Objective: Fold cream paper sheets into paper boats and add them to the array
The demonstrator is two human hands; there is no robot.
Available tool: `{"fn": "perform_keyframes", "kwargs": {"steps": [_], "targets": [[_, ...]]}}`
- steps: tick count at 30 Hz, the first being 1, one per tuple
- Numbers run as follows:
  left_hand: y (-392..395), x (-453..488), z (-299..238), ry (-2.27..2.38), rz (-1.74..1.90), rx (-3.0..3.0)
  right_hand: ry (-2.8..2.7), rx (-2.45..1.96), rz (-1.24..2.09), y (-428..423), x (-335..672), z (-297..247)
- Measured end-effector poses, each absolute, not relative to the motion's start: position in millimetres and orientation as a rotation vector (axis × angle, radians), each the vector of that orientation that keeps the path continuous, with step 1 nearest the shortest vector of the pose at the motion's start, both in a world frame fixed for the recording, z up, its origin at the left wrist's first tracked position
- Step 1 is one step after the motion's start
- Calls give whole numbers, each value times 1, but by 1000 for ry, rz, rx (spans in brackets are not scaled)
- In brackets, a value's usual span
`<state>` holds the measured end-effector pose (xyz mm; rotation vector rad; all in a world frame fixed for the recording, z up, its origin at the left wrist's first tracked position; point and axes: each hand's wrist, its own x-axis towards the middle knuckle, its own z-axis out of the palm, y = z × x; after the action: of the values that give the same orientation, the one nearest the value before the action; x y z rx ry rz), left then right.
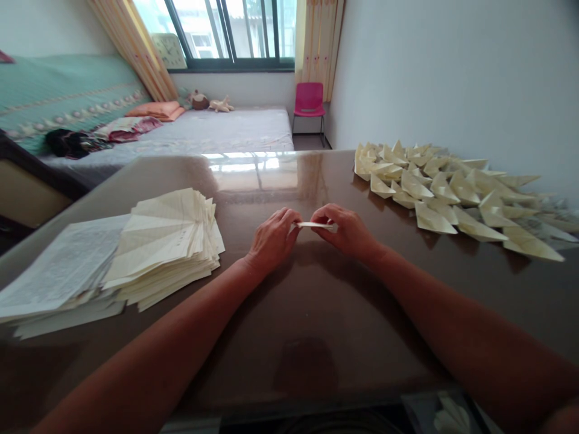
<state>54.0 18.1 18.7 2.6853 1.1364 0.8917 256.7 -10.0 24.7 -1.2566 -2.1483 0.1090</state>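
Between my hands, over the middle of the brown table, is a narrow folded piece of cream paper, seen almost edge-on. My left hand pinches its left end with thumb and fingers. At the other end my right hand grips it, with a bit of the paper poking out under the fingers. How the piece is folded cannot be made out from this angle.
To the left lies a stack of creased cream paper sheets, overlapping printed sheets. Many folded paper boats cover the table's right back, by the wall. Beyond are a bed and a pink chair.
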Motion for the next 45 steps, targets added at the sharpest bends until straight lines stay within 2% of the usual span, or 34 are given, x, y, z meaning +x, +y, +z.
{"fn": "perform_keyframes", "kwargs": {"steps": [4,8,15,21,25,33,37,45], "targets": [[20,53,15,1071,928,2852,-2323,-1346,-244,-15,255,26],[17,52,15,977,606,3047,-2503,-1332,-356,-18,252,27],[19,46,23,971,329,3027,-2472,-1176,282,-2,273,18],[31,45,19,1031,434,2724,-2247,-1152,741,8,285,10],[34,49,12,1163,514,2504,-2047,-1306,854,8,279,8],[31,58,14,1389,444,2425,-1988,-1619,526,4,260,8],[28,61,13,1415,403,2545,-2025,-1647,485,4,259,7],[18,64,9,1479,383,2761,-2203,-1585,194,-1,255,5]]}}
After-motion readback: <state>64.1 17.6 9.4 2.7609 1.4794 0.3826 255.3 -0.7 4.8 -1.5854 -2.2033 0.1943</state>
